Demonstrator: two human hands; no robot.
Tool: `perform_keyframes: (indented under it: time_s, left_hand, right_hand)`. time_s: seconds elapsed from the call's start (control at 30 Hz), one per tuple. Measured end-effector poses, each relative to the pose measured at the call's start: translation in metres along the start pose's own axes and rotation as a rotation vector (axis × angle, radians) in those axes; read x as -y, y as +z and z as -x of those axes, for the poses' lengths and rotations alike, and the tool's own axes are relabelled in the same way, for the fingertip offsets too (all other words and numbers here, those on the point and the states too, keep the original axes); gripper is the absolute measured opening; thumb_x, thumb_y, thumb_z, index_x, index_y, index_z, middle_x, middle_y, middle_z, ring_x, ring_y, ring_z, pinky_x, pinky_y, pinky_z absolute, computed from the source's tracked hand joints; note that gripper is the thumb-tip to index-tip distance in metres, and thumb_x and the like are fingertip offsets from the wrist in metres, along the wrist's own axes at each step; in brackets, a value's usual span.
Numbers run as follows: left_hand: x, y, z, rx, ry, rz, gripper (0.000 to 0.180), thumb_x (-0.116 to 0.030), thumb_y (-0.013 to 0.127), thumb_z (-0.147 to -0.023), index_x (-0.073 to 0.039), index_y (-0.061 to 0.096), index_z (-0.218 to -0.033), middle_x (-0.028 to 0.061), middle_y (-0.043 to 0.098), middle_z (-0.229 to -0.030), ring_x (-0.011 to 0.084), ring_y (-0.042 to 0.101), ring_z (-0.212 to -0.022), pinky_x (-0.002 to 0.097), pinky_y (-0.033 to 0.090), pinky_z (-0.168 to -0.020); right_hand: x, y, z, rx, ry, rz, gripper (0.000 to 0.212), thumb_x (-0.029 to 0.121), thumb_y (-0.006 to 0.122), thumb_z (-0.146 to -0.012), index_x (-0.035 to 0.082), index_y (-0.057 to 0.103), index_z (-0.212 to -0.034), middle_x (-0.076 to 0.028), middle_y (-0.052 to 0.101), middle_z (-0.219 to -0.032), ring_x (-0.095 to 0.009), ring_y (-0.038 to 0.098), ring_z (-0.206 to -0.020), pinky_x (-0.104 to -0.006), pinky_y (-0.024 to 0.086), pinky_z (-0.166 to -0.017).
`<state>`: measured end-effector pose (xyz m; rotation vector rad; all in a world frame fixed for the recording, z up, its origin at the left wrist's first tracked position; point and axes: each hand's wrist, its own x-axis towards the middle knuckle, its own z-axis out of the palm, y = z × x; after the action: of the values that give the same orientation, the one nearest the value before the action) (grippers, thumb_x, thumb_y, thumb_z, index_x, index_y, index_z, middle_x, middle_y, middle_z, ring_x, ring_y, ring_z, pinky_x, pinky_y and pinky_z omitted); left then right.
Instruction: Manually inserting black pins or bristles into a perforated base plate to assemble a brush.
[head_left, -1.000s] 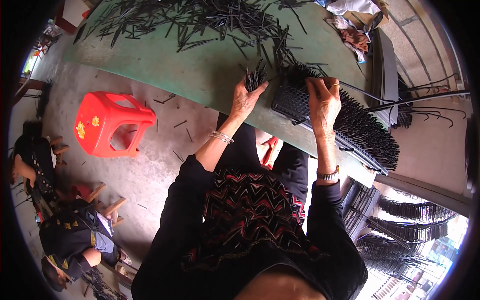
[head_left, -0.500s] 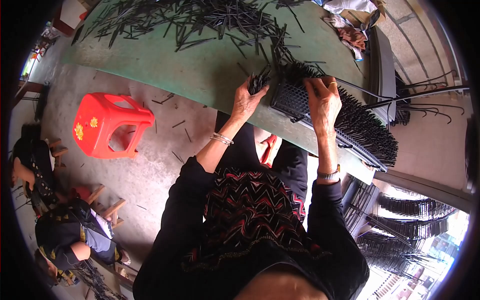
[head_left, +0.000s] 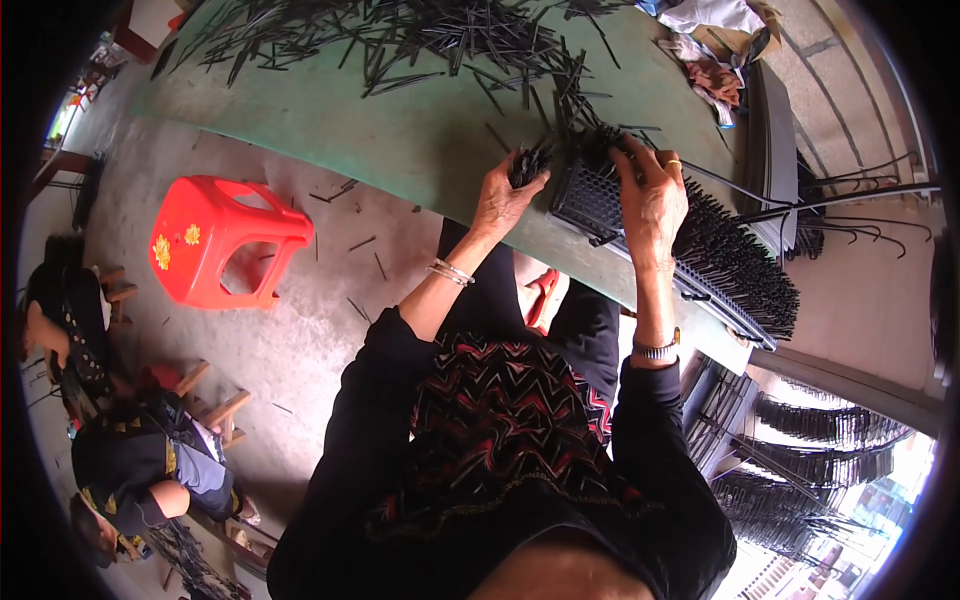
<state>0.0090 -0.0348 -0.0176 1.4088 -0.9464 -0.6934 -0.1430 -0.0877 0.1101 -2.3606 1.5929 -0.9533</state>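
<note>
My left hand (head_left: pixel 505 198) is closed around a bunch of short black sticks (head_left: pixel 528 168), their ends poking out past the thumb and fingers. Over a long black rack full of holes (head_left: pixel 592 205), my right hand (head_left: pixel 654 205) is bent downward with its fingertips together at the far edge. Whatever those fingertips pinch is too small or hidden to make out. Upright black sticks (head_left: pixel 735 260) stand densely packed along the rack's right part and far edge, while bare holes show at its near left end. The rack lies at the near edge of a green table (head_left: pixel 400 150).
A heap of loose black sticks (head_left: pixel 430 40) spreads across the table's far side. Crumpled cloths (head_left: pixel 712 80) lie at the back right, near hooked rods (head_left: pixel 850 200). A red stool (head_left: pixel 215 240) stands on the floor at left; other people (head_left: pixel 130 460) sit beyond it.
My right hand's fingers have shifted slightly toward the rack's far edge and look more extended. My left hand keeps its bunch of sticks. The whole view has shifted slightly.
</note>
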Motion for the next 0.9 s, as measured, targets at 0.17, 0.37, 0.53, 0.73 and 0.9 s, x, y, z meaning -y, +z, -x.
perform_keyframes:
  time_s: [0.17, 0.37, 0.53, 0.73, 0.9]
  left_hand:
    - [0.002, 0.003, 0.003, 0.105, -0.017, 0.046, 0.029, -0.019, 0.071, -0.082, 0.000, 0.061, -0.101, 0.0117, 0.067, -0.084, 0.0180, 0.062, -0.074, 0.0311, 0.049, -0.073]
    - [0.005, 0.001, 0.003, 0.137, 0.021, 0.021, 0.030, -0.018, 0.071, -0.083, -0.001, 0.061, -0.105, 0.0098, 0.068, -0.085, 0.0138, 0.059, -0.074, 0.0302, 0.049, -0.074]
    - [0.004, -0.001, 0.006, 0.099, -0.072, 0.125, 0.027, -0.015, 0.071, -0.083, 0.000, 0.061, -0.104, 0.0063, 0.067, -0.083, 0.0111, 0.057, -0.074, 0.0285, 0.049, -0.073]
    - [0.002, -0.002, 0.007, 0.051, -0.103, 0.111, 0.025, -0.013, 0.071, -0.082, 0.000, 0.062, -0.102, 0.0047, 0.066, -0.082, 0.0092, 0.056, -0.073, 0.0278, 0.048, -0.071]
    - [0.005, -0.001, 0.008, 0.053, -0.114, 0.082, 0.021, -0.014, 0.072, -0.082, 0.000, 0.064, -0.096, 0.0034, 0.066, -0.078, 0.0080, 0.056, -0.072, 0.0276, 0.048, -0.071]
  right_hand:
    - [0.019, 0.023, -0.010, 0.239, -0.129, -0.169, 0.024, 0.020, 0.070, -0.083, 0.007, 0.070, -0.104, -0.012, 0.062, -0.097, -0.026, 0.064, -0.086, -0.0335, 0.050, -0.075]
    - [0.012, 0.037, -0.014, 0.112, -0.104, -0.380, 0.015, 0.011, 0.063, -0.087, 0.002, 0.068, -0.097, -0.014, 0.066, -0.089, -0.020, 0.066, -0.077, -0.0331, 0.050, -0.072]
    - [0.017, -0.001, -0.019, 0.014, 0.000, -0.331, 0.011, 0.009, 0.055, -0.092, 0.001, 0.062, -0.097, -0.013, 0.067, -0.077, -0.018, 0.064, -0.065, -0.0304, 0.049, -0.064]
    - [-0.009, 0.005, -0.009, -0.005, -0.118, -0.190, 0.009, 0.008, 0.057, -0.092, 0.001, 0.059, -0.098, -0.014, 0.067, -0.081, -0.023, 0.064, -0.069, -0.0336, 0.049, -0.066]
    - [-0.010, 0.011, -0.009, -0.031, -0.153, -0.158, 0.009, 0.004, 0.058, -0.089, 0.001, 0.058, -0.098, -0.018, 0.067, -0.087, -0.032, 0.066, -0.076, -0.0370, 0.051, -0.068]
